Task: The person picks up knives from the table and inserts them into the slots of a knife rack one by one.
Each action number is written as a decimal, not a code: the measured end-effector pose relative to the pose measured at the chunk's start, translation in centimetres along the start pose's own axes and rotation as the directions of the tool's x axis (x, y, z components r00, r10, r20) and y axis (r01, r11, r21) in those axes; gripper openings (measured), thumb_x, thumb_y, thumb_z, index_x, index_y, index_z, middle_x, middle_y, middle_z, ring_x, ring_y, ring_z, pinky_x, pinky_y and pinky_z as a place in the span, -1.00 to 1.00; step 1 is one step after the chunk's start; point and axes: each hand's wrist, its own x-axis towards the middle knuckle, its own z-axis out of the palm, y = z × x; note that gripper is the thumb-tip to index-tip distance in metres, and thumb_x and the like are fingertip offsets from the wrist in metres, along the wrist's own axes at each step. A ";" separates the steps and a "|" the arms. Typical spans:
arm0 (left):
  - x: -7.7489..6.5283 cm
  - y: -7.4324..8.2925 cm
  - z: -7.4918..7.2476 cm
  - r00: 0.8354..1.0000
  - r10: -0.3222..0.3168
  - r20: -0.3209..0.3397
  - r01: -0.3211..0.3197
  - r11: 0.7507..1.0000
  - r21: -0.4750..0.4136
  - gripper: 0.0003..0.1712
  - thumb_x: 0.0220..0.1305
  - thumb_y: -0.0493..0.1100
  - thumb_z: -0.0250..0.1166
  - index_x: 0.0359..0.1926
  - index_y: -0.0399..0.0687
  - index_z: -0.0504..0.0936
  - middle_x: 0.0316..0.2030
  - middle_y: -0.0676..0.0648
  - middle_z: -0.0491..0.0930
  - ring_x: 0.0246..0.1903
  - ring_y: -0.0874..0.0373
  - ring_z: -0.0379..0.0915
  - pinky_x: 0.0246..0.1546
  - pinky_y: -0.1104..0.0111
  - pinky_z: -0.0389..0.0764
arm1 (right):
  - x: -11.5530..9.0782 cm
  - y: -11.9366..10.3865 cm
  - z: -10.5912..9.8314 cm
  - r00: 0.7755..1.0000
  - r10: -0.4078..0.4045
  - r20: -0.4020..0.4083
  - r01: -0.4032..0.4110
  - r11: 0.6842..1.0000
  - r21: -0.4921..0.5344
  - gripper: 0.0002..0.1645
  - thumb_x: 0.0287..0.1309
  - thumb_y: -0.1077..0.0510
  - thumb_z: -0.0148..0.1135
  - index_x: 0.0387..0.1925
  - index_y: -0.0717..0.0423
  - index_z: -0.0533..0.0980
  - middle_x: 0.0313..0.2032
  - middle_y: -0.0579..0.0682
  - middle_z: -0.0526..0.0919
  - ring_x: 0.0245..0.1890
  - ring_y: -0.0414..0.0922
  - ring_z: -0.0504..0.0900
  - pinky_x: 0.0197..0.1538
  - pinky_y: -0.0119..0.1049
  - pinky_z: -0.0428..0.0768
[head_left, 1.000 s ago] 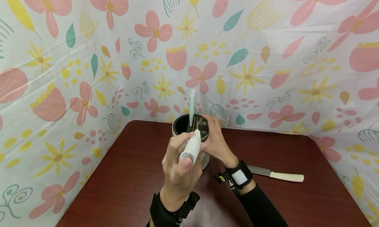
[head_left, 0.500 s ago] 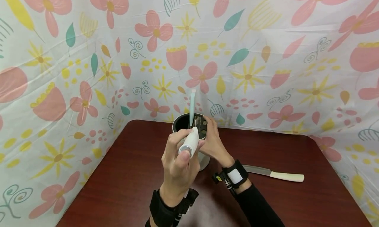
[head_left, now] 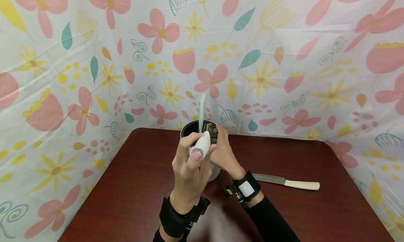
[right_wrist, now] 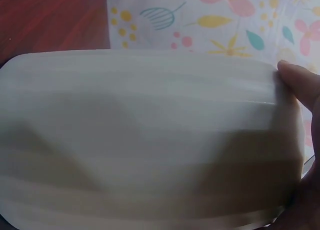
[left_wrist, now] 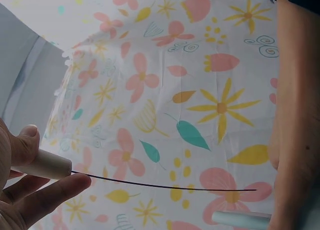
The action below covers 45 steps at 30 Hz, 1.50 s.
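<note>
In the head view, my left hand (head_left: pixel 188 175) grips a knife by its white handle (head_left: pixel 202 145), metal end cap towards me, over the near side of a round knife holder (head_left: pixel 215 172). The left wrist view shows the thin blade (left_wrist: pixel 165 187) edge-on as a dark line. My right hand (head_left: pixel 226 156) holds the holder's right side near its rim. The holder's white wall (right_wrist: pixel 150 135) fills most of the right wrist view. A light-blue handle (head_left: pixel 201 112) stands upright out of the holder, beside dark slots and round holes. The left hand hides part of the opening.
Another knife with a cream handle (head_left: pixel 302 185) lies on the dark red-brown table (head_left: pixel 132 193), right of the right wrist, which hides its blade tip. A flower-print cloth (head_left: pixel 176 73) hangs behind and around the table.
My left hand has brought the white-handled knife slightly farther forward over the holder. The right hand keeps its hold while its wrist shifts a little left. The head view has turned slightly.
</note>
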 end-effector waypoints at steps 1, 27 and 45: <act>0.0 -0.1 0.1 1.000 0.000 0.003 0.000 1.000 -0.002 -0.16 0.37 -0.31 0.30 0.51 0.16 0.07 -0.13 -0.35 0.52 -0.28 -0.09 0.57 -0.32 0.29 0.70 | 0.0 0.0 0.1 1.000 -0.007 -0.004 0.007 1.000 -0.004 0.17 0.19 0.05 0.38 0.57 0.32 -0.12 0.53 0.37 -0.07 0.49 0.29 0.18 0.38 0.26 0.39; -1.5 -2.1 1.7 0.994 -0.074 0.084 0.075 0.997 -0.009 0.05 0.30 -0.39 0.34 0.58 0.31 -0.04 -0.11 -0.36 0.51 -0.22 -0.12 0.54 -0.33 0.22 0.65 | 0.1 -0.5 -0.1 1.000 0.016 -0.007 -0.016 1.000 -0.007 0.22 0.17 -0.03 0.43 0.58 0.28 -0.11 0.54 0.31 -0.06 0.48 0.29 0.20 0.37 0.25 0.40; -2.2 -2.9 2.6 0.987 -0.110 0.121 0.111 0.994 -0.004 0.12 0.27 -0.43 0.35 0.58 0.41 -0.07 -0.10 -0.36 0.50 -0.17 -0.14 0.53 -0.27 0.22 0.66 | -0.2 -0.2 -0.1 1.000 0.022 0.018 -0.021 1.000 -0.008 0.27 0.14 -0.03 0.45 0.59 0.29 -0.14 0.56 0.34 -0.11 0.52 0.32 0.14 0.32 0.26 0.45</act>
